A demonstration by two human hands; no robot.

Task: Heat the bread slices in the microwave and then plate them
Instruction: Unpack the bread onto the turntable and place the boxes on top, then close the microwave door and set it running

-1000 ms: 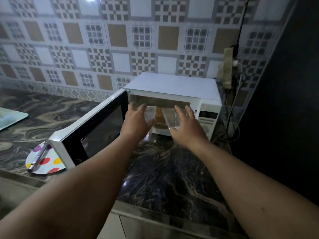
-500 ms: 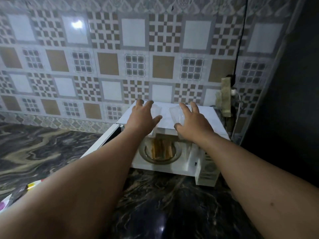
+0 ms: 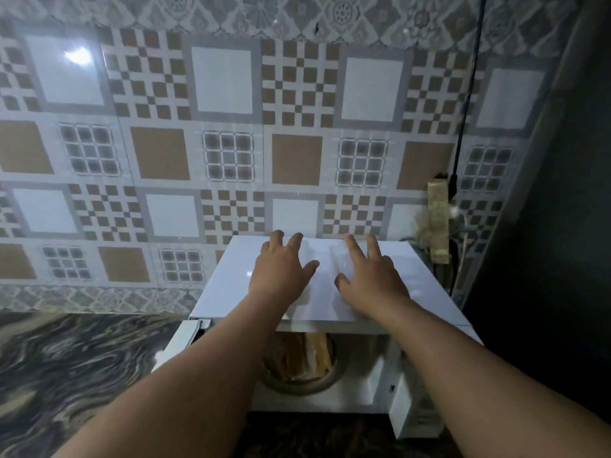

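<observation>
The microwave (image 3: 330,285) sits against the tiled wall (image 3: 228,133), its door (image 3: 178,342) swung open at its left. Your hands are above its top. Between them is something clear, maybe a lid (image 3: 325,262), but it is too faint to name for certain. Your left hand (image 3: 281,272) is spread wide at that thing's left edge, and your right hand (image 3: 370,279) is spread wide at its right edge; I cannot tell whether either really grips it.

Inside the microwave, on the round tray (image 3: 297,386), lies the bread (image 3: 305,357), a few slices close together. Their long axis seems to run front to back, the near ends pointing out of the opening toward you.

Expect the slices to be light, soft and easily torn, and probably warm if heated. Take them by the near crusts, which are stiffer, or lift from underneath with flat fingers, not by pinching the middle.
</observation>
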